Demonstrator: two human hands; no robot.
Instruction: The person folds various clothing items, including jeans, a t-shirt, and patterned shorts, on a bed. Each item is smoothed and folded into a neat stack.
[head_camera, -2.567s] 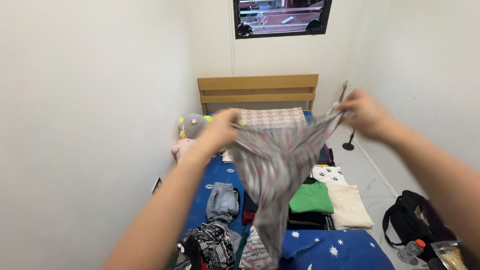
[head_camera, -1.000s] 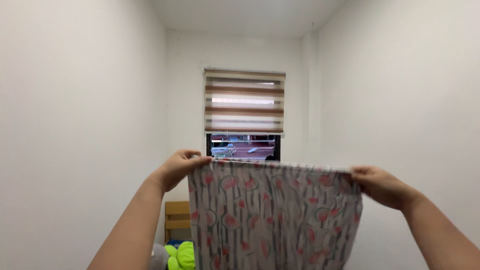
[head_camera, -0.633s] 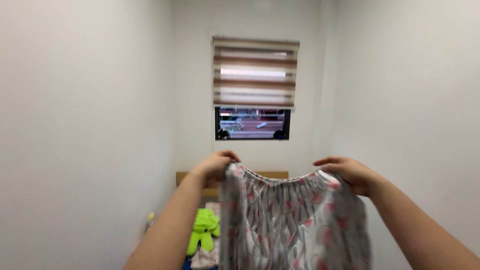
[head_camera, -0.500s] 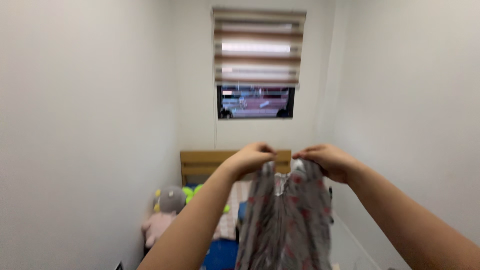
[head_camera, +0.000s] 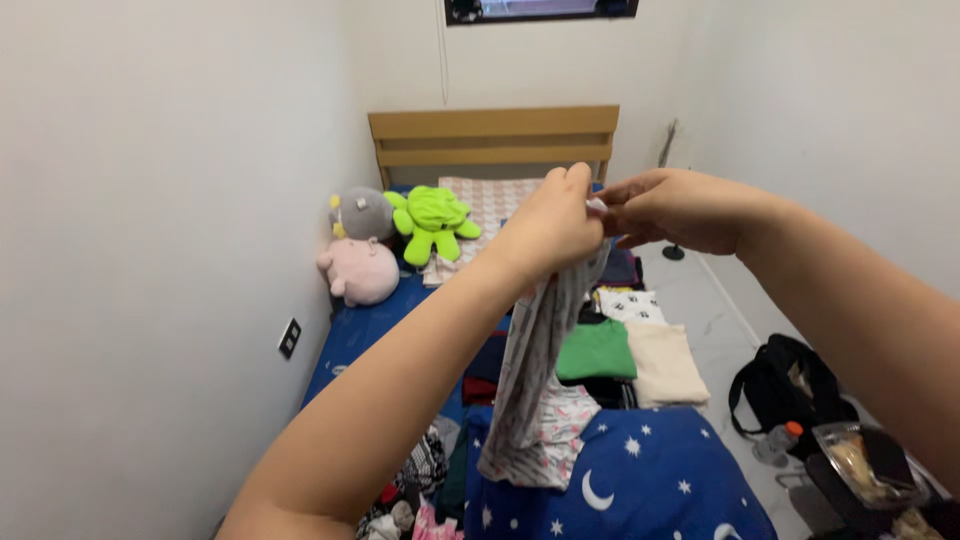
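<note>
Two bare forearms reach into view from the bottom edge. No sleeves, watch, bracelets or rings are visible on either arm. The left hand (head_camera: 548, 225) and the right hand (head_camera: 670, 208) are both ungloved. The fingers (head_camera: 578, 182) look short and rounded. Nothing else of the person's body or clothing shows.
</note>
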